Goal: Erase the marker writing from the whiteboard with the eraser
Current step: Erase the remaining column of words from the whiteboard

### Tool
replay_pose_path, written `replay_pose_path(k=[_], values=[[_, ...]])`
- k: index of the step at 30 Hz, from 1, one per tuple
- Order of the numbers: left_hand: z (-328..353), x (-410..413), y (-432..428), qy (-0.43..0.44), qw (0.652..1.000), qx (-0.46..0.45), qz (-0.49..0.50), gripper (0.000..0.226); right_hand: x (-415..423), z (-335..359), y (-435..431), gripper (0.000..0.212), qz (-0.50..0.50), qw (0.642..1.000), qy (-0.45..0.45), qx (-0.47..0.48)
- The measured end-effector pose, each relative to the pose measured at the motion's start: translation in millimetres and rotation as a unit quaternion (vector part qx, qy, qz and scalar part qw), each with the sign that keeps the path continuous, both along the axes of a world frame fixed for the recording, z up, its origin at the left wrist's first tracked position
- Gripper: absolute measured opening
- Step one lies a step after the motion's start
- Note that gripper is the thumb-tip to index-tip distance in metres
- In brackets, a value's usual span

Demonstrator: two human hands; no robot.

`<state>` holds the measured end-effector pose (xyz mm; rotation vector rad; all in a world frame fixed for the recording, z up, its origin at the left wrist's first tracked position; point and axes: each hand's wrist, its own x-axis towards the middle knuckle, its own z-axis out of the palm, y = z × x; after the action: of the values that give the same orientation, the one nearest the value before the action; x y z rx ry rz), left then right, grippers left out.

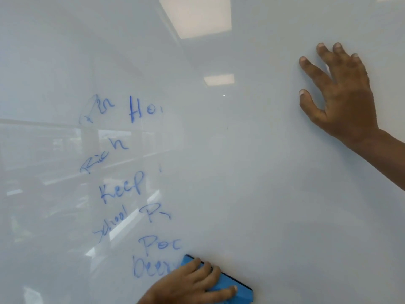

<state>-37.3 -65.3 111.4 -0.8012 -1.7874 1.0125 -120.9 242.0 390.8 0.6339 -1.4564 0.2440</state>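
Note:
A glossy whiteboard [252,172] fills the view. Blue marker writing [122,187] runs down its left-centre in several short lines, each cut off at its right end. My left hand [192,284] at the bottom edge presses a blue eraser [234,286] flat on the board, right beside the lowest line of writing. Fingers cover most of the eraser; its dark felt edge shows on top. My right hand [341,95] rests flat on the board at the upper right, fingers spread, holding nothing.
The board's right half is wiped white. Ceiling lights [197,16] and a window frame [65,137] reflect in the glossy surface. No board edge or tray is visible.

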Motion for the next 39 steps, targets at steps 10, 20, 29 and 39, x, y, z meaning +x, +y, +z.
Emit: replay_pose_path(k=[10,20,29,39], values=[[202,8,-29,0.211,0.857,0.469,-0.018,0.06,-4,0,0,0.051,0.001,1.0,0.008,-0.003],[72,2,-11,0.113,0.945,0.301,-0.056,0.048,-2,-2,-1,0.051,0.004,1.0,0.005,0.002],[122,9,-18,0.057,0.987,0.136,-0.059,0.05,0,-1,-1,0.053,-0.004,1.0,0.0,0.004],[266,4,-51,0.238,0.643,0.727,-0.038,0.066,-5,-2,-1,0.051,-0.003,1.0,0.017,-0.005]])
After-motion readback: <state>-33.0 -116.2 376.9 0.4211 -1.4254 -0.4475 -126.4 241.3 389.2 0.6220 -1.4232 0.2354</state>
